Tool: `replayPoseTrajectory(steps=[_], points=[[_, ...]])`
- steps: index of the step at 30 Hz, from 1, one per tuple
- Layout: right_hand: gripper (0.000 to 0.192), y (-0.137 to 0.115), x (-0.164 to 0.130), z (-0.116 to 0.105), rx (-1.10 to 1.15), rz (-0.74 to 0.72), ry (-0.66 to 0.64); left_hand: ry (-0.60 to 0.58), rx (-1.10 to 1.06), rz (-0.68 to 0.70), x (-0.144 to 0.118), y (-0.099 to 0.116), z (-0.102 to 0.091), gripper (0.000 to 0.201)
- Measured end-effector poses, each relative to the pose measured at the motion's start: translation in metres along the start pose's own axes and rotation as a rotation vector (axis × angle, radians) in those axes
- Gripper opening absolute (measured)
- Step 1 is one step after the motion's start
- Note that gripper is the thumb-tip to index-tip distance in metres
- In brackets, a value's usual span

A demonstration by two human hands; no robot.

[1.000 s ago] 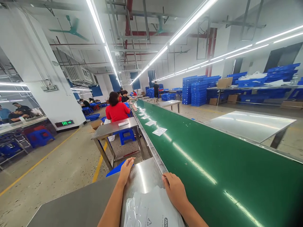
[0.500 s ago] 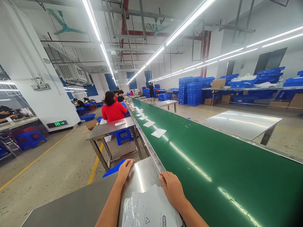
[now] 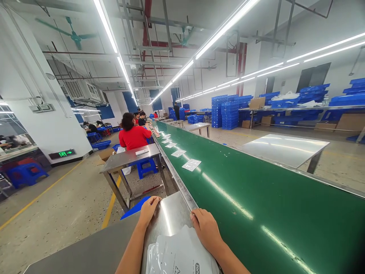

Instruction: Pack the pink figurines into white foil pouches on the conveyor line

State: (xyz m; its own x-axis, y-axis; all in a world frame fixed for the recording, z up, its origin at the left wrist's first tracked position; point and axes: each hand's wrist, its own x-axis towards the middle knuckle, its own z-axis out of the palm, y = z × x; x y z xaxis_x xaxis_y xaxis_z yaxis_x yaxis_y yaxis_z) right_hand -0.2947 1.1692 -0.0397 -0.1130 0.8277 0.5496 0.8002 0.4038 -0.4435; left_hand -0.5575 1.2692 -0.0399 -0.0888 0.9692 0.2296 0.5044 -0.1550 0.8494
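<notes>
A stack of white, glossy plastic bags (image 3: 179, 255) — printed with a recycling triangle and dark lettering — lies flat on the steel worktable (image 3: 94, 251), at its end next to the green conveyor belt (image 3: 256, 198). The left hand (image 3: 148, 210) rests at the table's far edge, fingers curled over it, gripping nothing else. The right hand (image 3: 207, 230) lies palm-down on the bags' upper right corner, fingers loosely together, touching the belt's metal rail — holding nothing.
</notes>
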Motion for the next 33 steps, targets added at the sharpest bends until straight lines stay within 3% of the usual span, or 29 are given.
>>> replayPoseTrajectory(steps=[28,33], points=[[0.020,0.0000,0.0007,0.0019,0.010,0.021,-0.029,-0.018,0.046,-0.008,0.0020,-0.0004,-0.0016,0.028],[0.025,-0.0026,-0.0012,-0.0031,0.054,0.107,-0.063,0.006,0.000,-0.002,0.0018,-0.0007,-0.0002,0.031]])
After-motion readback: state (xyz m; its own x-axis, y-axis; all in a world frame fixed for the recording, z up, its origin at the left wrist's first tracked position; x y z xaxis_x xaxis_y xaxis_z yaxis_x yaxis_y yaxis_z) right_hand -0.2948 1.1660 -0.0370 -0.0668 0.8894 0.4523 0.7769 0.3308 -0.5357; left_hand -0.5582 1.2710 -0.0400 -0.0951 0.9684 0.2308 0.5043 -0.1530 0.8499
